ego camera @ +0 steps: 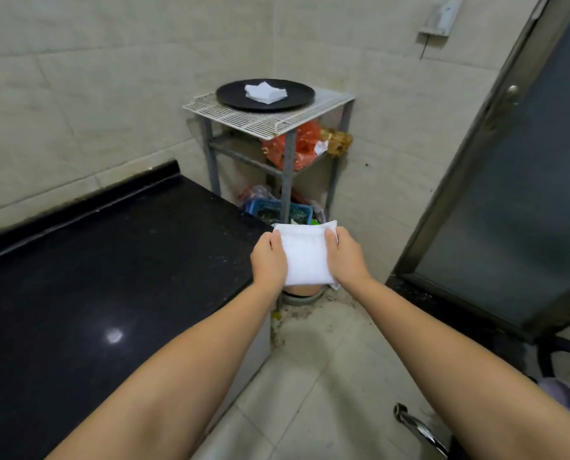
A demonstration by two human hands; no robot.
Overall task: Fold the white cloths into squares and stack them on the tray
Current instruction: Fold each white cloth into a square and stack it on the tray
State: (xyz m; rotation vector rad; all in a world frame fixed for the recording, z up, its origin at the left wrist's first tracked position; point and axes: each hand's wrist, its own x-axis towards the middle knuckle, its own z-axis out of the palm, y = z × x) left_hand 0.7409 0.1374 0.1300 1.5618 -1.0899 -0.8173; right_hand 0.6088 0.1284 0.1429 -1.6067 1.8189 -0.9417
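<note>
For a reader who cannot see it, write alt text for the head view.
Both hands, left hand and right hand, hold a folded white cloth in the air beyond the end of a black counter. Ahead, a round black tray with folded cloths sits on a wire rack in a tiled corner.

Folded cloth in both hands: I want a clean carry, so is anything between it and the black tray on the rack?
Nothing visible. The folded cloth has open air up to the tray, which holds only a cloth stack.
</note>
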